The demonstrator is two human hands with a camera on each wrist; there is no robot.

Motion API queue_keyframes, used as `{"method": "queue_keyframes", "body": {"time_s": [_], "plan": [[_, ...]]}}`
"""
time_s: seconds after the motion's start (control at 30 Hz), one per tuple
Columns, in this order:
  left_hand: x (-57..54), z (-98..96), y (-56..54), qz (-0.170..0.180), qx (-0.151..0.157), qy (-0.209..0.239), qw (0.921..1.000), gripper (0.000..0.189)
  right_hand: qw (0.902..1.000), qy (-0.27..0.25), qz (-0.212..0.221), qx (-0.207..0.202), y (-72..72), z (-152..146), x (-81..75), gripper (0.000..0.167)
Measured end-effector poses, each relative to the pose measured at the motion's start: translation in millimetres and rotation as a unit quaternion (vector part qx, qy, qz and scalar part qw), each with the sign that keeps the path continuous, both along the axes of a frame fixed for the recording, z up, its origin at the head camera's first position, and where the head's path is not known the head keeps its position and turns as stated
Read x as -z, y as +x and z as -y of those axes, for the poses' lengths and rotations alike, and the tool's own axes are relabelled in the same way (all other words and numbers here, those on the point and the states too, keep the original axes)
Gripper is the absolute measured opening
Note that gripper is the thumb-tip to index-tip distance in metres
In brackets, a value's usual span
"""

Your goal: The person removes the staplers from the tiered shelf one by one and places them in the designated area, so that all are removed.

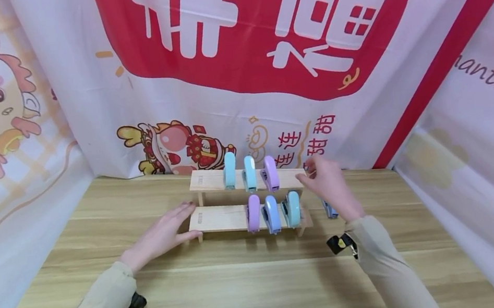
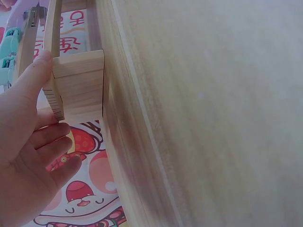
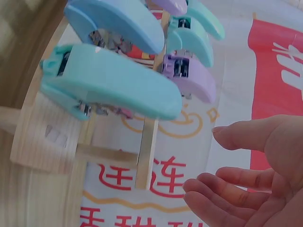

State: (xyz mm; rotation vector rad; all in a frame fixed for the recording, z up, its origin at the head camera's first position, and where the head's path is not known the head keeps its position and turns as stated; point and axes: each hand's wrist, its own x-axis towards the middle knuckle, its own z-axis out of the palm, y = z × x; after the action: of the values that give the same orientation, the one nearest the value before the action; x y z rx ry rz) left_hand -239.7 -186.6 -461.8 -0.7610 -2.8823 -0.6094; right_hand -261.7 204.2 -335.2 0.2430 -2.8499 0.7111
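A two-tier wooden display stand (image 1: 222, 217) holds several small staplers. On its upper tier are a blue-teal stapler (image 1: 229, 171), a teal stapler (image 1: 249, 173) and a purple stapler (image 1: 271, 174). The lower tier bears a purple stapler (image 1: 252, 213), a blue stapler (image 1: 272, 214) and a teal stapler (image 3: 113, 80). My left hand (image 1: 163, 234) grips the lower board's left end, thumb (image 2: 35, 78) at one edge and index finger at the other. Beside the upper tier's right end, my right hand (image 3: 255, 175) has its thumb and fingers apart, holding nothing.
Another blue stapler (image 1: 329, 209) stands on the wood-grain table (image 1: 256, 289) right of the stand, partly hidden by my right wrist. Printed cloth (image 1: 95, 117) walls off the back and both sides.
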Motion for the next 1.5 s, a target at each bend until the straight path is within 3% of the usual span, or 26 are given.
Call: {"method": "queue_keyframes", "body": {"time_s": [0.3,0.83,1.5], "plan": [[0.9,0.2,0.2,-0.010,0.001,-0.002,0.9999,0.079,0.9994,0.002,-0.019,-0.029,-1.2,17,1.7,0.035],[0.8,0.6,2.0,-0.008,-0.002,0.002,1.0000,0.078,0.9980,-0.012,0.042,-0.046,-5.5,44,5.3,0.043],[-1.1,-0.3,0.6,-0.001,-0.003,0.001,1.0000,0.078,0.9974,-0.019,0.055,-0.043,-17.5,54,14.0,0.043]]}}
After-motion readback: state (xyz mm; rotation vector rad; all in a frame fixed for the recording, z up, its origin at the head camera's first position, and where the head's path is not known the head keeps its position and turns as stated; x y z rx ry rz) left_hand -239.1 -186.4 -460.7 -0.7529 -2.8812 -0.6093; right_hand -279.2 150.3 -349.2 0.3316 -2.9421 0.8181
